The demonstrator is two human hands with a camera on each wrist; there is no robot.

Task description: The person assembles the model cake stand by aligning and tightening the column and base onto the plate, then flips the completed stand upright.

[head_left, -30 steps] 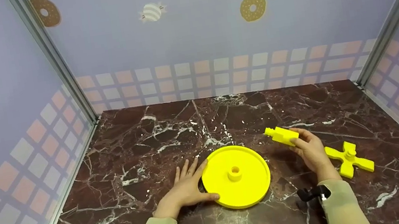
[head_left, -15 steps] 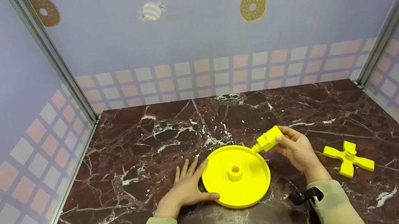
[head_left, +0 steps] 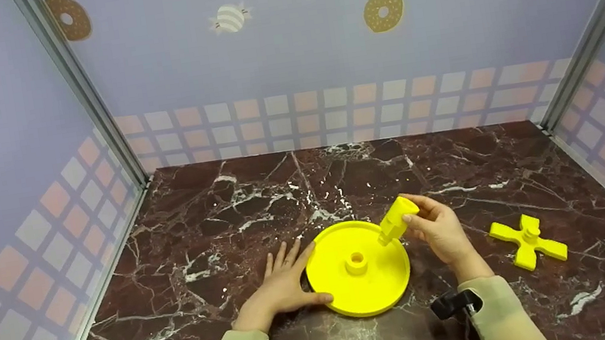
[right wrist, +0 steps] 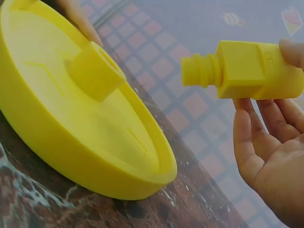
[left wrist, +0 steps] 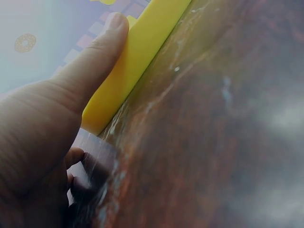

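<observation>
My left hand [head_left: 282,288] lies beside a round yellow dish [head_left: 335,285], fingers spread and fairly straight. Its thumb [left wrist: 102,52] touches the dish's side in the left wrist view. A hollow stub [right wrist: 97,71] rises from the dish's middle. Between thumb and fingers, my right hand [head_left: 437,231] pinches a yellow plastic peg [right wrist: 242,69] with a flat-sided body and a threaded end. In the head view the peg is tilted over the dish's right part, threaded end down towards the stub. In the right wrist view, a gap shows between peg and stub.
A yellow four-armed cross piece [head_left: 529,241] with an upright stud lies on the marble-patterned table [head_left: 212,207], right of my right hand. Patterned panels [head_left: 307,43] stand at the back and both sides.
My right hand has moved left with the peg, from beyond the dish's right edge to above the dish. The peg's threaded end has swung downwards. My left hand and the dish have stayed put.
</observation>
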